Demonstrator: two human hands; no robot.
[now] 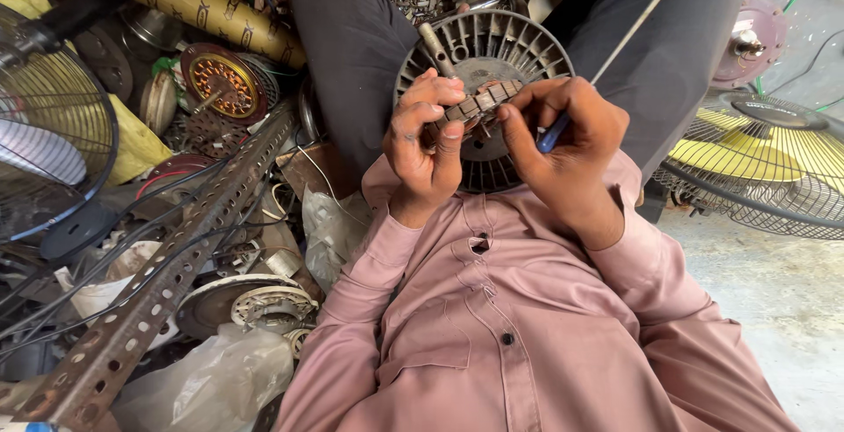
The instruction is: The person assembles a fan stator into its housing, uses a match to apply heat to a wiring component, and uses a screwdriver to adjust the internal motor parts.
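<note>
Fingers (453,133) of both hands pinch a small slotted part (482,103) over the motor housing (492,54).

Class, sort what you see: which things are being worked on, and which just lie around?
In use:
left hand
right hand
small brown part
blue-handled tool
round grey motor housing

Lying about:
perforated metal bar
yellow fan
plastic bag
</note>
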